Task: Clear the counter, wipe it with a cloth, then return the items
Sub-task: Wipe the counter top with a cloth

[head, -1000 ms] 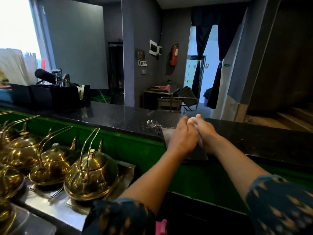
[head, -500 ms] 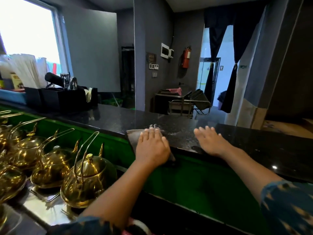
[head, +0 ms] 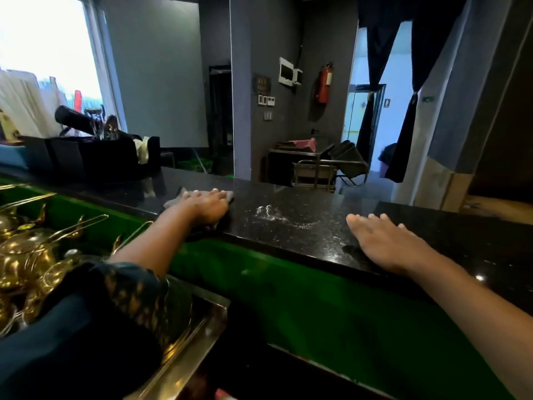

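From the head camera, the one view there is, the two hands have parted. A second ago they lay side by side on the grey cloth (head: 199,199) near the middle of the black granite worktop (head: 432,226); half a second ago the left hand had begun carrying the cloth away along the surface. Now the left hand (head: 206,207) has swept it further left, towards the black caddies (head: 86,157) at the far end, while the right hand (head: 386,241) has kept its place. I take that to mean the wiping stroke is well under way, though not finished: a patch of wet suds (head: 274,216) sits between the hands, apart from both, and the cloth has passed off it rather than cleared it.

The left arm reaches out long over the green front panel (head: 302,298), palm down, fingers (head: 215,192) straight and spread flat on the cloth, pressing it to the stone rather than gripping it. The cloth's edges show beyond the fingertips and at the left of the hand.

The right hand lies flat and bare on the near edge of the worktop, fingers together and extended, holding nothing; it looks like a brace.

Below at the left, brass teapots (head: 26,255) crowd a steel tray (head: 202,321), partly hidden by the patterned sleeve (head: 115,298).
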